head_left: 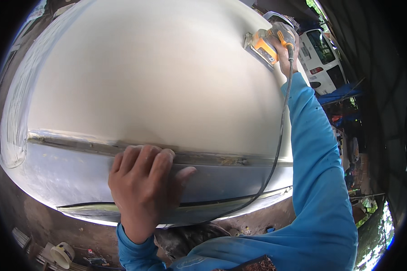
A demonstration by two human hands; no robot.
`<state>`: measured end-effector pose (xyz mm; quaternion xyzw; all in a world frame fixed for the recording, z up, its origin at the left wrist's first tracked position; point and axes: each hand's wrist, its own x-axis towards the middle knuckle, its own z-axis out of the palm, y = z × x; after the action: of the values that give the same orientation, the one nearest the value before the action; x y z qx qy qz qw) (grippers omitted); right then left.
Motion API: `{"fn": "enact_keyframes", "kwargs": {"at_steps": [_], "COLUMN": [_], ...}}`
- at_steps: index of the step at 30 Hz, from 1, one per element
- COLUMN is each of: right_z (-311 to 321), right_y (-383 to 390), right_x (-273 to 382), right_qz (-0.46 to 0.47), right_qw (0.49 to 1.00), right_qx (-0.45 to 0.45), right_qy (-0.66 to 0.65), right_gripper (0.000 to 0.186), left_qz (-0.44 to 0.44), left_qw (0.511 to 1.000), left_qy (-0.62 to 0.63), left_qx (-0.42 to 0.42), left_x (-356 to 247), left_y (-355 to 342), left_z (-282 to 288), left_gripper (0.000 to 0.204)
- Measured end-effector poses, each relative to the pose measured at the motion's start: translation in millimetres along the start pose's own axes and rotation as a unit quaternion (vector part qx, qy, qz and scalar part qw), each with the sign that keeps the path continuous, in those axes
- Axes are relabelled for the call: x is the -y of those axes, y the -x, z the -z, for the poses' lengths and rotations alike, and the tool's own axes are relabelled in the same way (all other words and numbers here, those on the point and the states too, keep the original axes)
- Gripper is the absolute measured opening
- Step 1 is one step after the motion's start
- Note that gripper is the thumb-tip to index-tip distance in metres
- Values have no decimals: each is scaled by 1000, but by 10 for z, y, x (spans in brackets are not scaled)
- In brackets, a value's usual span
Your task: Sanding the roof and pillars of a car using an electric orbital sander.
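A wide pale vehicle roof panel [149, 72] fills most of the view, with a grey channel [199, 158] along its near side. My left hand [144, 180] is closed over this channel, its bent fingers hooked at the edge and the thumb apart on the right. Out at the far right, my right hand [286, 56] is wrapped round an orange and grey electric sander [264, 47]. The sander's flat pad is against the panel's far right part. Its dark power cord [281, 131] drops from the handle along my right arm and crosses the near side.
White filler-like streaks [18, 104] cover the panel's left border. A white van [323, 56] stands beyond my right hand. On the floor at the lower left is a whitish bucket [62, 254] beside wooden slats. Dark sheeting [393, 90] hangs on the right.
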<state>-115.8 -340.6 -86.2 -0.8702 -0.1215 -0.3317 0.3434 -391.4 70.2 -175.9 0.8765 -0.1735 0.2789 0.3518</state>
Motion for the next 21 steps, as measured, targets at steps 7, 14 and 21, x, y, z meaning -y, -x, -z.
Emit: {"fn": "enact_keyframes", "kwargs": {"at_steps": [7,14,21], "right_z": [-1345,-2239,-1648], "right_y": [-573,-1070,-1120], "right_x": [496,686,223], "right_qz": [132,192,148], "right_qw": [987,969,968], "right_qx": [73,140,192], "right_qy": [-53,-67,-57], "right_gripper": [45,41,38], "left_qz": [0,5,12], "left_qw": [998,997,997], "left_qy": [27,27,13], "left_qx": [60,74,76], "left_x": [74,106,78], "left_y": [73,88,89], "left_z": [89,119,120], "left_gripper": [33,40,46]}}
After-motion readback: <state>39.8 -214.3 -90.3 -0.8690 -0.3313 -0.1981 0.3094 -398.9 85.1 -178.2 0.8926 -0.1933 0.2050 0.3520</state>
